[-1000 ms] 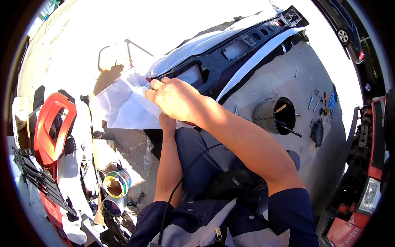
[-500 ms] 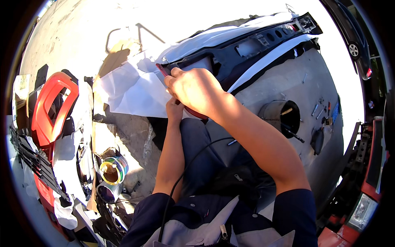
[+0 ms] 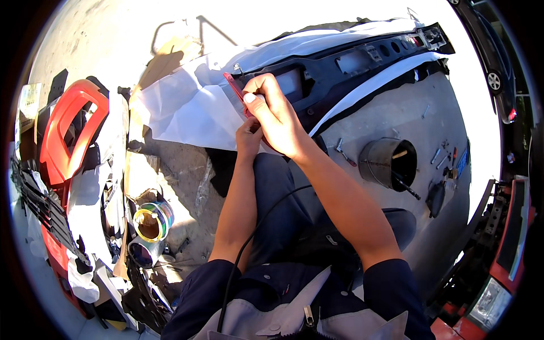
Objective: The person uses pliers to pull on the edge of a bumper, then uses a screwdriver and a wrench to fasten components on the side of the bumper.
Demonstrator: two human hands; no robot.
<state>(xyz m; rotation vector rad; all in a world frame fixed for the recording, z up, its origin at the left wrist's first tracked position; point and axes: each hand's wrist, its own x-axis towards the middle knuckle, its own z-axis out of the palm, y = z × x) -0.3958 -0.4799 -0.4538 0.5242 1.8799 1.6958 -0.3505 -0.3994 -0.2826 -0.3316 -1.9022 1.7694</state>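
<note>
Grey floor opens right of the long red-edged black panel; right fingers narrow, left fingers unclear; red-handled metal tool newly uncovered.

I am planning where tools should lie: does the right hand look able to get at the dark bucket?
Probably yes: the bucket is off to the right, with only a hand tool lying to its left. The right hand would first need to leave the panel's red edge.

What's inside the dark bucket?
In the bucket: a pale stick and a dark rod jutting out. Its bottom can't be seen, hidden by its side and shadow.
</note>
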